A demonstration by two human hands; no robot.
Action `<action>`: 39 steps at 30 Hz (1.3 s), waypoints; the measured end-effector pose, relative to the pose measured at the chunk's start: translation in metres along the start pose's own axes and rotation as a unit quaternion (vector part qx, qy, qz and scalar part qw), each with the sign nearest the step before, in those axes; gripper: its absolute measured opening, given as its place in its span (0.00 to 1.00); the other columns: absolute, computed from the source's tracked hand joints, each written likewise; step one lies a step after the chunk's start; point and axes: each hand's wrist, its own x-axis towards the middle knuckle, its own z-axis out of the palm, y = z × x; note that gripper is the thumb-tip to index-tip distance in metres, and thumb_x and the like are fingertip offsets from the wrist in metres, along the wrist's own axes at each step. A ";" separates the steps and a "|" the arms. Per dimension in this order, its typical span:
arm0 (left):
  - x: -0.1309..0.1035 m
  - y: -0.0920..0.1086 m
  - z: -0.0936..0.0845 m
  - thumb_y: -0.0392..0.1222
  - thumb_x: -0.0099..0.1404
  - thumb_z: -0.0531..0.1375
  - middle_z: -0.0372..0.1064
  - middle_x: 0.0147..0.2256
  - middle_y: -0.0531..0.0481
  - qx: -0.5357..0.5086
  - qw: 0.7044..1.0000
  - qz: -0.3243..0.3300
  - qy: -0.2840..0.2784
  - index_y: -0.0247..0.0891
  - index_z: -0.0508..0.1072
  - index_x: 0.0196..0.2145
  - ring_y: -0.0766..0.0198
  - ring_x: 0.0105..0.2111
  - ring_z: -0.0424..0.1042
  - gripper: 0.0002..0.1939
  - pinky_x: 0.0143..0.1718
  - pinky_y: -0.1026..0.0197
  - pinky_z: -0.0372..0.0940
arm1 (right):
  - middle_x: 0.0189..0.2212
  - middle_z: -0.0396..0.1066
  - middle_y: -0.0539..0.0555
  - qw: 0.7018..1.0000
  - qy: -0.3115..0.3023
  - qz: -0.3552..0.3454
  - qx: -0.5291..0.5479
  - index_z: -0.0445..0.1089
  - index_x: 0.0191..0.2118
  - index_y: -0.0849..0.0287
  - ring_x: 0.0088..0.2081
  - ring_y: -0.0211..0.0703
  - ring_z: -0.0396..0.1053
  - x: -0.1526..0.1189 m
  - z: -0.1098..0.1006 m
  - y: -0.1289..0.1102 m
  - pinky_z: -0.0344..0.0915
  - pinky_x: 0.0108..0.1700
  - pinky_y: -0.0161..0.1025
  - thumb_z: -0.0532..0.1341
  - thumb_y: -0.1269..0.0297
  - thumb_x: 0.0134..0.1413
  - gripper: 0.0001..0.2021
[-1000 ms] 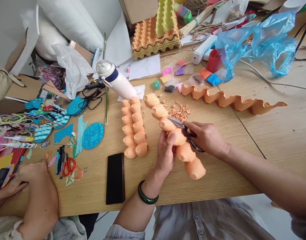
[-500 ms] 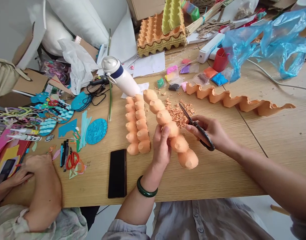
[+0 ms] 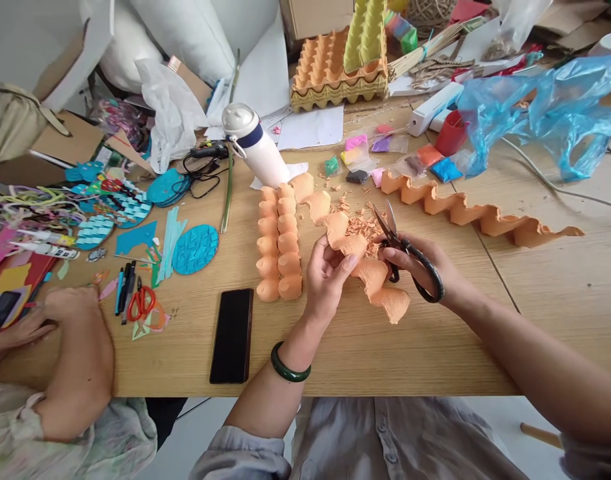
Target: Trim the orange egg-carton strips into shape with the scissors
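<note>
My left hand (image 3: 330,277) grips an orange egg-carton strip (image 3: 336,227) near its middle, fingers and thumb closed on it. The strip slants from upper left to lower right above the table, its wavy side turned up. In my right hand (image 3: 418,263) is a pair of black-handled scissors (image 3: 391,230), blades apart and pointing away from me beside the strip. A heap of orange shavings (image 3: 362,223) lies behind the strip. Left of my left hand stand two orange strips (image 3: 279,243) side by side, cups upward. Another wavy orange strip (image 3: 478,212) rests at the right.
A phone (image 3: 231,337) lies left of my forearm. Behind are a white bottle (image 3: 265,153), stacked egg trays (image 3: 335,73), small clay packets (image 3: 445,170) and a blue plastic bag (image 3: 540,110). Red scissors (image 3: 141,303) lie near a co-worker's arm (image 3: 85,347) at left.
My left hand has turned the strip, so its wavy edge shows instead of the rounded cups. The scissors' blades have opened. The whole view has shifted slightly.
</note>
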 end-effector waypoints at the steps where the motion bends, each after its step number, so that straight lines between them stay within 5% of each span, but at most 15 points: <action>1: 0.001 -0.001 -0.001 0.47 0.63 0.74 0.80 0.53 0.47 0.006 1.000 0.011 -0.004 0.45 0.77 0.56 0.57 0.54 0.79 0.25 0.57 0.59 0.72 | 0.24 0.68 0.49 1.000 0.000 0.000 0.003 0.69 0.34 0.56 0.27 0.39 0.66 0.000 0.000 0.000 0.64 0.30 0.37 0.69 0.39 0.58 0.23; 19: 0.001 -0.005 -0.004 0.45 0.65 0.71 0.79 0.52 0.48 0.025 0.999 0.034 -0.027 0.47 0.76 0.57 0.57 0.53 0.78 0.23 0.56 0.58 0.71 | 0.28 0.71 0.50 0.999 -0.008 0.000 0.031 0.71 0.38 0.56 0.28 0.40 0.67 0.002 -0.001 0.007 0.64 0.32 0.39 0.69 0.42 0.59 0.21; 25: 0.010 0.012 -0.014 0.46 0.63 0.69 0.78 0.51 0.52 -0.021 1.000 0.002 0.022 0.49 0.78 0.49 0.57 0.55 0.75 0.17 0.56 0.58 0.68 | 0.30 0.70 0.50 0.979 0.034 0.015 0.200 0.71 0.41 0.55 0.28 0.40 0.67 0.013 -0.006 0.014 0.68 0.29 0.40 0.71 0.46 0.56 0.19; 28: 0.018 0.021 -0.022 0.51 0.62 0.67 0.78 0.48 0.50 -0.030 0.998 -0.048 0.034 0.50 0.79 0.45 0.48 0.61 0.71 0.14 0.53 0.55 0.69 | 0.28 0.68 0.50 0.965 0.033 0.022 0.259 0.71 0.40 0.55 0.27 0.40 0.64 0.020 -0.014 0.014 0.68 0.27 0.39 0.70 0.47 0.54 0.18; 39: 0.028 0.068 -0.067 0.45 0.54 0.62 0.81 0.48 0.52 -0.061 0.984 -0.154 0.072 0.50 0.78 0.46 0.46 0.63 0.71 0.20 0.52 0.50 0.71 | 0.27 0.66 0.49 0.950 0.042 -0.002 0.309 0.70 0.39 0.54 0.25 0.38 0.60 0.035 -0.031 0.024 0.66 0.25 0.38 0.71 0.48 0.50 0.18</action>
